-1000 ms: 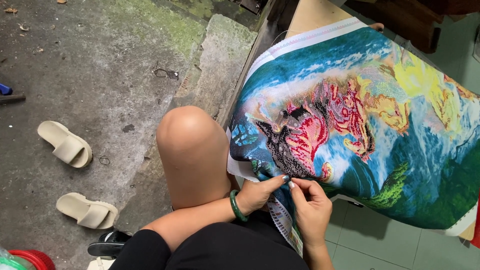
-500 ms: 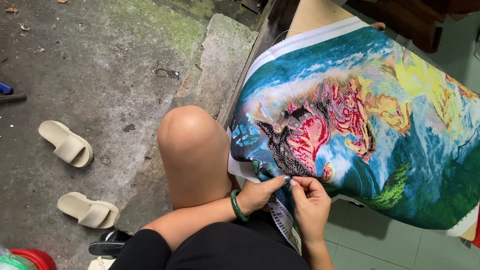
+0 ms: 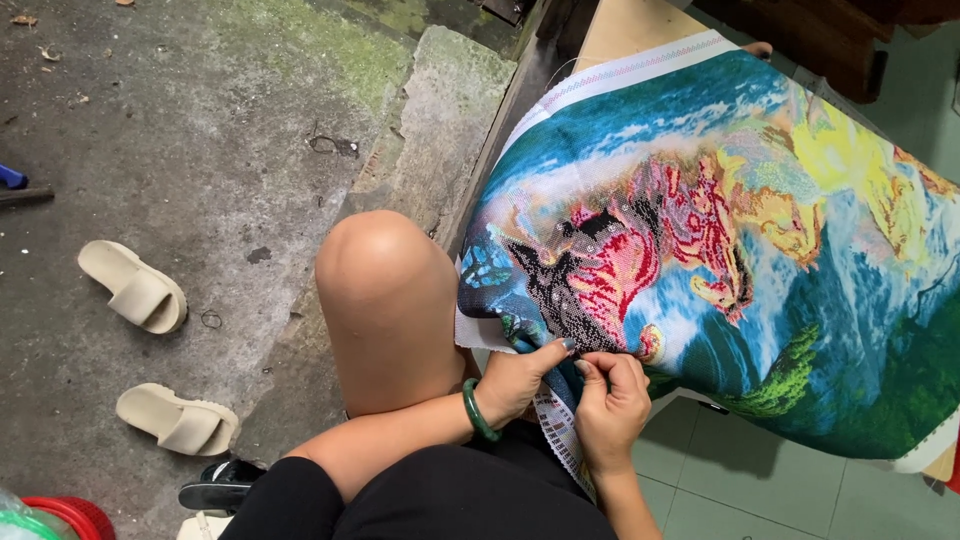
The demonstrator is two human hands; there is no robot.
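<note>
Stitching along the near edge of the embroidered cloth (image 3: 720,250), which drapes over a frame from 12 down to 4 o'clock. The left hand (image 3: 515,380), green bangle (image 3: 474,412) at the wrist, pinches the hem at 6 o'clock; the right hand (image 3: 610,405) is curled shut beside it, fingertips touching the cloth, a needle too small to tell. The next move likely calls for a steady pull while the hem stays taut

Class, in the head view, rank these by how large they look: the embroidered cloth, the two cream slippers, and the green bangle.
1. embroidered cloth, by far the largest.
2. The upper slipper and lower slipper look about alike, so they are left unranked.
3. green bangle, smallest.
</note>
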